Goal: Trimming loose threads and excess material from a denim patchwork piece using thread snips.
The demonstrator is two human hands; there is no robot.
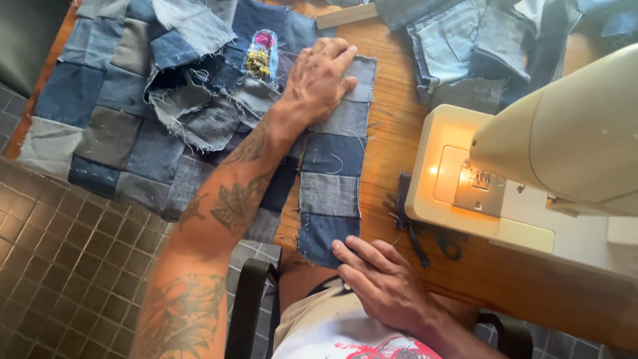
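Wooden table (392,143), both hands' fingers flat, unclenched, on denim strip (330,174); scissors (425,242) half-hidden.

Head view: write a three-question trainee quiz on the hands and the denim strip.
1. True or false: both hands lie flat on the denim strip.
2. What stands to the right of the strip? A) an iron B) a sewing machine C) a lamp
3. Fill in: the patchwork hangs over the table's ____ edge.

Key
1. True: the left hand presses the strip's far end, and the right hand rests its fingers on the near end.
2. B: the sewing machine, its light on, stands on the table.
3. Left.
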